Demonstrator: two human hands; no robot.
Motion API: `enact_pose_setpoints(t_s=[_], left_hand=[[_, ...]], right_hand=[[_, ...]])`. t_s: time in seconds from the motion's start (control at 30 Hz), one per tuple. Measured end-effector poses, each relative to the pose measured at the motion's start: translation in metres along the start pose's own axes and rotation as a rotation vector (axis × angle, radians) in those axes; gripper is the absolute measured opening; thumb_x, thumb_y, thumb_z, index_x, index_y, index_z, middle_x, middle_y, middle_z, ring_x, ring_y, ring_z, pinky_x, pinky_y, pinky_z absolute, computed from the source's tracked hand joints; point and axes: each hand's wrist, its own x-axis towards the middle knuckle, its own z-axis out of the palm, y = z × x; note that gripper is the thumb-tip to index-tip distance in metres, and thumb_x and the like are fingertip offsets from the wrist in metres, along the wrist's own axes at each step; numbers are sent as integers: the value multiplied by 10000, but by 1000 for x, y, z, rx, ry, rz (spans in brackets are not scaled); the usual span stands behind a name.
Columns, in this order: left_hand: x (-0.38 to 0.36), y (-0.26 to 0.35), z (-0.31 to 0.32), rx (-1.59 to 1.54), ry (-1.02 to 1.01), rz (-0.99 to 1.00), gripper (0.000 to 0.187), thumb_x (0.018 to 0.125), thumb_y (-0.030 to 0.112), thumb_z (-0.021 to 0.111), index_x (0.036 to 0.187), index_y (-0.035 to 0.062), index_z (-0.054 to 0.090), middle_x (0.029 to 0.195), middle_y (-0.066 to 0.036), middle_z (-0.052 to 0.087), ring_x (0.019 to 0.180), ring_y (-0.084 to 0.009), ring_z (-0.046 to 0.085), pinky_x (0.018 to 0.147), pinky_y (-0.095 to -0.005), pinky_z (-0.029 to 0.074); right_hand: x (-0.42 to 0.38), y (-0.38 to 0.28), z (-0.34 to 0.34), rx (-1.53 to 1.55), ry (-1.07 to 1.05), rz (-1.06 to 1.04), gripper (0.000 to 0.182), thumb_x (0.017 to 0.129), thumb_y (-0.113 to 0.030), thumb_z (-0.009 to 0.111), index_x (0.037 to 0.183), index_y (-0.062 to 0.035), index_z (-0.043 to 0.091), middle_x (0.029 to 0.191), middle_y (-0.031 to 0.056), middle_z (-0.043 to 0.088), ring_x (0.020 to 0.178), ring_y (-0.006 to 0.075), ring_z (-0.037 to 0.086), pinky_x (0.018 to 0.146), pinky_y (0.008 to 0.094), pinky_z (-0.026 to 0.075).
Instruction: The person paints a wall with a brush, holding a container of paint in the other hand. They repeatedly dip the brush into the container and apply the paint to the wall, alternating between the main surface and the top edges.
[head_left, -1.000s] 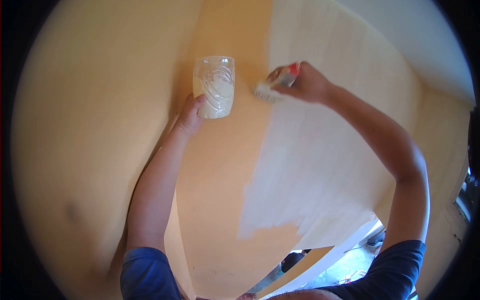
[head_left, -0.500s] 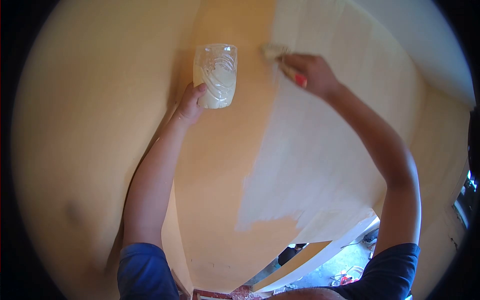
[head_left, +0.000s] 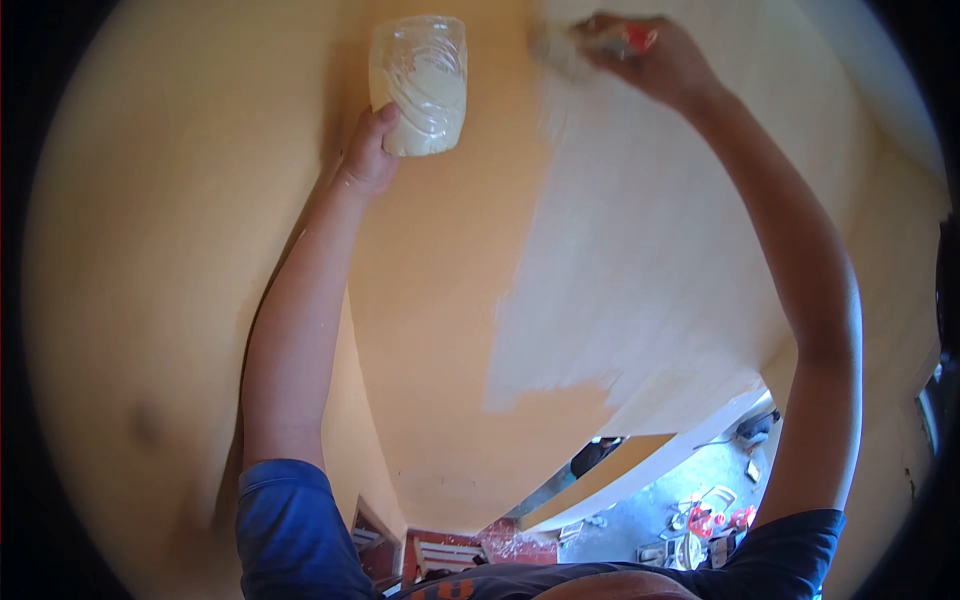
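My left hand grips the lower left side of a clear plastic container with pale, creamy paint inside, raised in front of the wall. Higher and to the right, my right hand is wrapped round a paintbrush with a red mark on its handle. The bristles, blurred by motion, are at the wall near the edge between bare orange wall and the whitish painted area.
Far below, a floor shows through an opening, with red and white items on it. A reddish, white-spattered surface lies at the bottom centre. A plain wall stands at the left.
Both hands, with the container and the brush, sit higher in the view. The brush handle has swung from pointing down-right to nearly level. More of the floor below shows.
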Motion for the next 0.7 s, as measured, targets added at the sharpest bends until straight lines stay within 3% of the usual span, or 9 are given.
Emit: enact_pose_setpoints(t_s=[0.03, 0.17, 0.3, 0.37, 0.4, 0.43, 0.5, 0.57, 0.7], left_hand=[[0, 0, 0, 5, -2, -22, 737, 716, 521, 649, 1227, 23, 463, 1176, -71, 548, 1113, -182, 492, 978, -351, 356], [2, -1, -5, 23, -7, -21, 750, 705, 547, 640, 1232, 43, 466, 1204, -56, 531, 1142, -185, 469, 986, -369, 344], [2, -2, -6, 14, 1, -27, 752, 702, 543, 642, 1237, 47, 462, 1213, -52, 525, 1152, -189, 461, 985, -372, 346], [0, -1, -3, 10, 6, -30, 755, 702, 538, 645, 1242, 46, 456, 1212, -52, 525, 1152, -190, 462, 987, -371, 346], [0, 0, -2, 10, 4, -25, 758, 702, 533, 648, 1246, 44, 449, 1211, -52, 525, 1153, -191, 463, 989, -369, 346], [1, 1, -2, 16, -2, -21, 758, 702, 533, 648, 1246, 44, 449, 1211, -52, 525, 1153, -191, 463, 989, -369, 346], [2, -2, -5, -7, 16, -25, 757, 703, 523, 653, 1250, 43, 442, 1210, -53, 526, 1153, -190, 465, 994, -365, 345], [1, -5, -7, -14, 11, -17, 754, 705, 522, 652, 1247, 42, 445, 1208, -55, 527, 1149, -191, 470, 993, -365, 348], [2, -3, -7, -7, -18, -22, 752, 705, 529, 650, 1239, 38, 451, 1199, -61, 531, 1133, -188, 484, 980, -366, 362]], right_hand=[[3, 2, -1, -75, 145, -46, 234, 805, -187, 632, 1020, -94, 621, 937, 62, 653, 834, 224, 629, 763, 313, 498], [-11, -12, -3, -217, 166, -93, 256, 846, -260, 588, 1016, -69, 615, 990, 90, 655, 860, 258, 630, 758, 358, 505], [-72, -41, 54, -170, 122, -362, 267, 738, -103, 591, 1004, -100, 612, 777, 65, 603, 691, 217, 602, 600, 334, 510], [-90, -62, 57, -27, 6, -338, 228, 754, -95, 586, 980, -102, 615, 714, 48, 584, 645, 210, 591, 553, 320, 500], [-93, -70, 51, 113, -169, -256, 184, 767, -98, 606, 950, -97, 623, 736, 53, 618, 660, 216, 609, 564, 319, 498], [-95, -77, 48, 110, -161, -255, 184, 767, -98, 606, 950, -97, 623, 736, 53, 618, 660, 216, 609, 564, 319, 498], [-92, -82, 44, 426, -386, -20, 153, 773, -121, 634, 922, -88, 632, 802, 74, 654, 716, 227, 630, 592, 330, 501], [-77, -64, 45, 393, -322, -4, 184, 777, -165, 662, 931, -71, 628, 895, 93, 665, 793, 263, 637, 695, 317, 503], [-16, -17, 23, 196, -112, 137, 245, 800, -235, 663, 978, -72, 620, 909, 73, 666, 798, 198, 645, 727, 292, 496]])
